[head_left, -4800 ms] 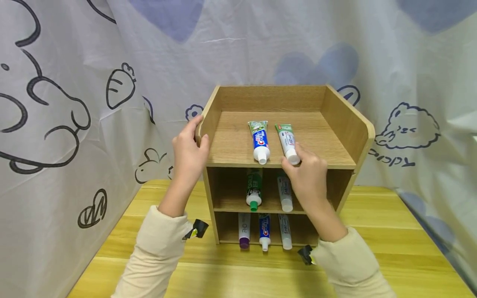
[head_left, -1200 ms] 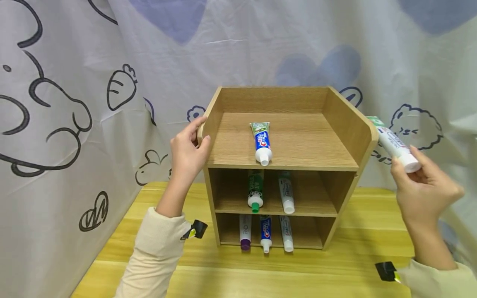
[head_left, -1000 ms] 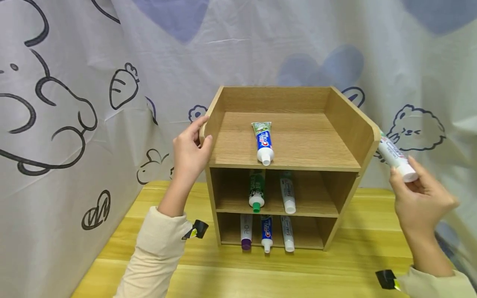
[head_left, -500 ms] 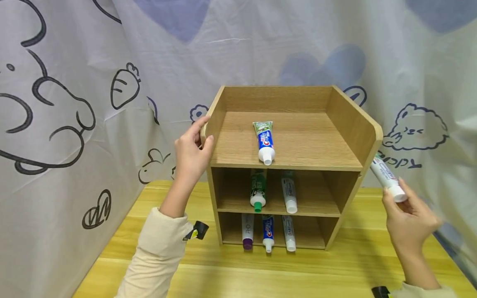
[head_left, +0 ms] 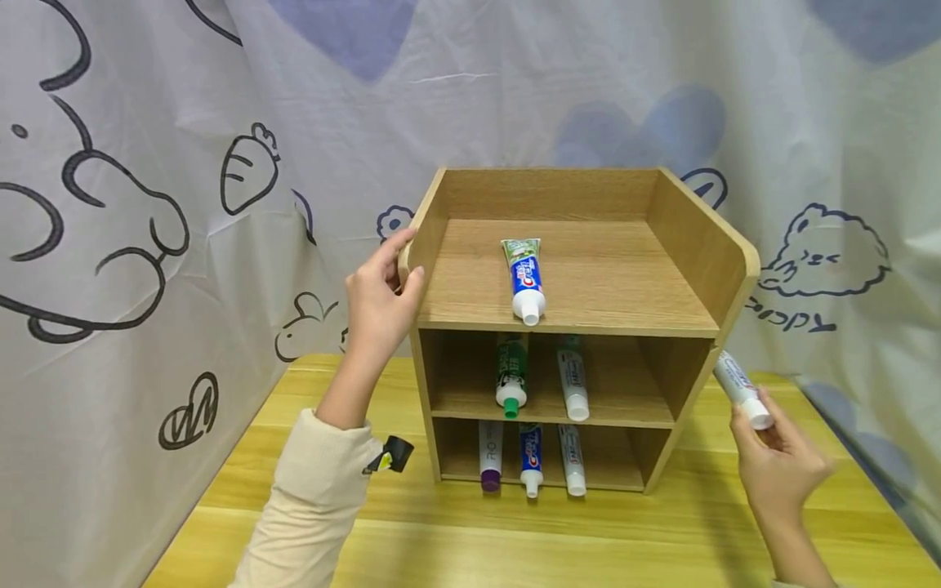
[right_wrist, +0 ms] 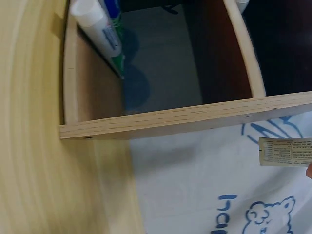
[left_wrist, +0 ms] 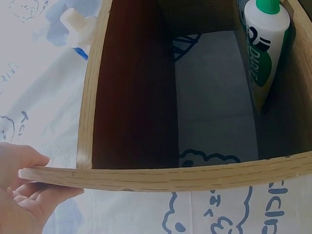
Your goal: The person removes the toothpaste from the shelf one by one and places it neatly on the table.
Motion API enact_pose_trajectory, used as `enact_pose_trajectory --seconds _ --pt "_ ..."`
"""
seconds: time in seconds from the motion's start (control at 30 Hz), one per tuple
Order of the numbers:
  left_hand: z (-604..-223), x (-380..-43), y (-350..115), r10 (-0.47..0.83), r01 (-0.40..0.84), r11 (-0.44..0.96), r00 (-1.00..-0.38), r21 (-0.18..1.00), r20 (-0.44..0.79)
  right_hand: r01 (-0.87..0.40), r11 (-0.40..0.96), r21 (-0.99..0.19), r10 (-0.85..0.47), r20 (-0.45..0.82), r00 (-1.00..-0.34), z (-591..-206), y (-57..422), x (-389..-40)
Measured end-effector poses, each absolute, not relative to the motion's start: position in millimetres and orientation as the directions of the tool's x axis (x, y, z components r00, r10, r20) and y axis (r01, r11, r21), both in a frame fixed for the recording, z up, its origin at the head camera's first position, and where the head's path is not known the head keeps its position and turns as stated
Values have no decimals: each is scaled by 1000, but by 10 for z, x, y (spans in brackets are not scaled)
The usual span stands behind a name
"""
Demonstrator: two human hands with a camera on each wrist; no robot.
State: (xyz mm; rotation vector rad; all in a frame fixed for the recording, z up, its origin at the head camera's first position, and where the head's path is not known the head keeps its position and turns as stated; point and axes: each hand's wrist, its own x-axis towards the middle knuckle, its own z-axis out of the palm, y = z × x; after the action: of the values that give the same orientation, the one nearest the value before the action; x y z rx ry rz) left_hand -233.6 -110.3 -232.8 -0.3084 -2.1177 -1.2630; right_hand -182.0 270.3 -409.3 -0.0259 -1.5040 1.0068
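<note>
My left hand (head_left: 382, 306) grips the front edge of the left side panel of a wooden shelf unit (head_left: 562, 331), thumb and fingers on either side of the board. Off the unit's right side, my right hand (head_left: 782, 457) holds a white toothpaste tube (head_left: 738, 388) near its white cap, the tube's far end partly behind the side panel. In the right wrist view the crimped end of that tube (right_wrist: 284, 151) shows small print. A blue and green Crest toothpaste tube (head_left: 526, 278) lies on the top shelf, cap forward.
The middle shelf has a green-capped toothpaste tube (head_left: 510, 377) and a white tube (head_left: 573, 382). Below lie a purple-capped tube (head_left: 490, 453), a blue tube (head_left: 531, 456) and another white tube (head_left: 573, 459). The unit stands on a wooden table (head_left: 470, 543) before a printed curtain (head_left: 331, 122).
My right hand took the white toothpaste tube from the top shelf, carried it right past the side panel, then lowered it and moved back leftward. My left hand stays on the panel.
</note>
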Motion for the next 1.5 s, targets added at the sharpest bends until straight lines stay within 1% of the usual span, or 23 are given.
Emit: enact_pose_trajectory --seconds 0.23,0.37,0.57,0.7,0.83,0.97,1.13,1.27,1.37,1.5 --pt "-2346 -2340 -1101 -122 508 521 -750 685 650 -542 596 -593 556 791 -255 -4329 2735 -1824" --pt "-2338 -2337 -1101 -129 506 531 -744 680 655 -558 550 -622 577 765 -285 -4463 2765 -1858" --pt "-2320 -2327 -1103 -131 506 521 -749 688 650 -511 545 -665 582 739 -340 -4626 2787 -1890" --pt "-2321 -2330 -1104 -128 508 517 -750 689 649 -514 531 -674 584 730 -355 -4694 2781 -1894" --pt "-2324 -2334 -1106 -124 514 514 -747 687 653 -489 524 -698 600 709 -370 -4785 2799 -1923" --pt "-2326 -2333 -1111 -124 515 519 -745 683 656 -423 543 -726 601 687 -409 -4858 2817 -1942" --pt "-2329 -2330 -1108 -127 509 516 -750 689 649 -372 583 -722 574 691 -440 -4916 2839 -1947" --pt "-2331 -2328 -1109 -129 510 509 -751 693 647 -351 631 -692 530 715 -457 -4980 2857 -1953" --pt "-2331 -2333 -1110 -129 513 513 -747 688 652 -348 659 -667 502 735 -456 -5026 2863 -1958" --pt "-2333 -2338 -1110 -129 516 517 -742 683 658 -332 662 -672 492 724 -484 -5083 2885 -1982"
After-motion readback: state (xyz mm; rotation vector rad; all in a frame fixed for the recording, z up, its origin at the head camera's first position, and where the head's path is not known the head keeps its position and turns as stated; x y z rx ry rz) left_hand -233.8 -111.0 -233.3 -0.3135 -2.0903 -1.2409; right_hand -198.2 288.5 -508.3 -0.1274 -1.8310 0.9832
